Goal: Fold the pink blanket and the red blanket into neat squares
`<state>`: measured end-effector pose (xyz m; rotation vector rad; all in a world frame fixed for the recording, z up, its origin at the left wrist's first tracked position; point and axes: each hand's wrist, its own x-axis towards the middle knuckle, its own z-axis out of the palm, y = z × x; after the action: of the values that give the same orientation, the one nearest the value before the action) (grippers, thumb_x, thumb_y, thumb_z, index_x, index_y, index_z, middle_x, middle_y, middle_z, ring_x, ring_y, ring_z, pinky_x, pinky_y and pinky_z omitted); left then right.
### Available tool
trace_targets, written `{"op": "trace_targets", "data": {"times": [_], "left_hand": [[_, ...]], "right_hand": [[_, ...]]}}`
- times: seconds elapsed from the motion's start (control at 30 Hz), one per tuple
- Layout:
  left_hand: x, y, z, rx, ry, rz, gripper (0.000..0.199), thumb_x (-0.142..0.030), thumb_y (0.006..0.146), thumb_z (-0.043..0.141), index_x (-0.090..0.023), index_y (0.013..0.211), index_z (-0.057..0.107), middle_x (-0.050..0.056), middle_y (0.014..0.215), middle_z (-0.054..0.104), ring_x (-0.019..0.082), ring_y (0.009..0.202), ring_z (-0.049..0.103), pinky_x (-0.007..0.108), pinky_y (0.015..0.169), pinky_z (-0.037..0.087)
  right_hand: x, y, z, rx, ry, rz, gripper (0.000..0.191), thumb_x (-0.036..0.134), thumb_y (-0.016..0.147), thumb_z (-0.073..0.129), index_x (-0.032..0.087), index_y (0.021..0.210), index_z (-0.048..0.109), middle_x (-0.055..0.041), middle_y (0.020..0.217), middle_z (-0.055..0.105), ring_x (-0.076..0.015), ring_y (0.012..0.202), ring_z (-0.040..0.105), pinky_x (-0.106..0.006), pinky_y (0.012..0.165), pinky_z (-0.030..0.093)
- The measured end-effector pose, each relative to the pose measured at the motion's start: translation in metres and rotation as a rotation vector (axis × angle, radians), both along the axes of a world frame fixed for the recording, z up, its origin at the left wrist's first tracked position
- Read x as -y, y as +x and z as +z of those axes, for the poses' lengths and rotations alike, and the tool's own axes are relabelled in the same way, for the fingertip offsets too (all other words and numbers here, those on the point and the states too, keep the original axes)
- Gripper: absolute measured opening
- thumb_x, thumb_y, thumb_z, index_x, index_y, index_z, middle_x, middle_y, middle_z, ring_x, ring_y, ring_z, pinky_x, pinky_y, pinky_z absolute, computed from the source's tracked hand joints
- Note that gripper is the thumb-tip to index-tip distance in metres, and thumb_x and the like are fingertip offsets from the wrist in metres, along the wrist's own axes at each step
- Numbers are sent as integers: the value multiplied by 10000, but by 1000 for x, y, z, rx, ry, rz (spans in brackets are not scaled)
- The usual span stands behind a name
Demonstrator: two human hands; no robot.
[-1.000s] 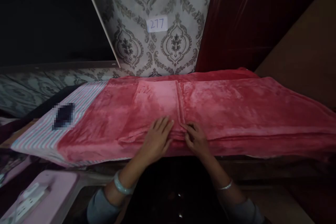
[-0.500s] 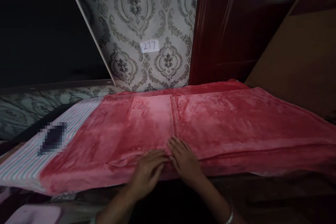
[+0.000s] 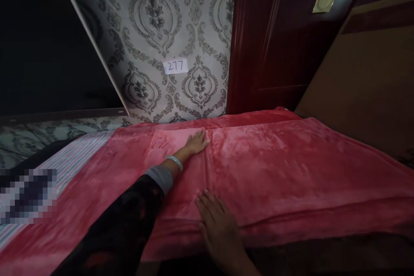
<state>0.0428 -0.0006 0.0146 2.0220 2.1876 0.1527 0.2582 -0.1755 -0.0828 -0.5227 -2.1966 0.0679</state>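
Observation:
A red-pink plush blanket [image 3: 258, 172] lies spread in folded layers, with a raised seam or folded edge running front to back near its middle. My left hand [image 3: 196, 142] reaches across to the far part of that edge and rests on the blanket, fingers stretched out. Close to the front edge, my right hand [image 3: 217, 220] lies flat on the blanket beside the same fold, its fingers extended. Neither hand grips the cloth. A bracelet [image 3: 175, 162] is on my left wrist, below a dark sleeve with a grey cuff [image 3: 161, 177].
Striped cloth [image 3: 77, 155] shows under the blanket at the left, with a blurred dark patch on it. Behind stand a large dark screen [image 3: 54, 51], a patterned wall [image 3: 155, 21] with a paper label [image 3: 175, 66], a dark red door [image 3: 278, 39] and a brown board [image 3: 368, 73].
My left hand has moved from the front edge beside my right hand to the blanket's far side. My right hand stays near the front of the fold. The view has shifted slightly.

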Motion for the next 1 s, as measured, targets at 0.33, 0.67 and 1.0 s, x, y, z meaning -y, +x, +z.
{"op": "trace_targets", "data": {"times": [0.33,0.67,1.0], "left_hand": [[-22,-9,-28,-76,54,17,727,-554,1020,215,-120,1603,253,138,1685,226,243,1573,167,483,1275,96],[-24,-11,-20,106,13,13,730,-555,1004,245,-133,1598,274,128,1685,221,253,1569,176,478,1273,91],[64,-97,22,295,202,266,567,-468,802,683,-163,1275,617,164,1555,475,324,1513,307,455,1225,247]], "right_hand": [[-2,-1,1,-52,63,-14,488,140,925,464,114,1398,581,-71,1396,632,-222,1375,511,-386,1128,446],[3,0,-8,13,-7,-24,560,106,918,468,124,1476,506,-118,1415,612,-230,1403,476,-430,1132,439],[3,9,-2,105,-86,11,648,250,945,561,180,1567,395,-124,1476,556,-262,1404,471,-475,1126,441]]}}
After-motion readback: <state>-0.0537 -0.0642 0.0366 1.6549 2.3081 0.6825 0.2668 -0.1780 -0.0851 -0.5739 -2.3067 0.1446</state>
